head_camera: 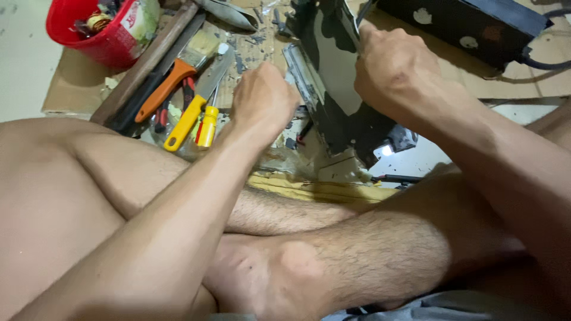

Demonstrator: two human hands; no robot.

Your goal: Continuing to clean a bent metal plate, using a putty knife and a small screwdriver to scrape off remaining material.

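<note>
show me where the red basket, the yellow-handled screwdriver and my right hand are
red basket [89, 44], head view, on its front wall.
yellow-handled screwdriver [207, 126], head view, on the yellow handle.
right hand [395, 65], head view, on the back of the hand.

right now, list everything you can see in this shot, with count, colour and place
panel piece: one, dark with pale patches, upper centre, held on edge
red basket: one, red, top left, holding small items
wooden stick: one, brown, lying slantwise left of centre
brush: one, orange handle, beside the stick
scraper: one, yellow handle, metal blade, left of centre
screwdriver: one, yellow and red, next to the scraper
black box: one, black with pale spots, top right, cable attached
cardboard: brown sheet under the tools
legs: two, bare, crossed, bottom
left hand: one, fisted by the panel's lower edge
right hand: one, gripping the panel's upper edge
</note>
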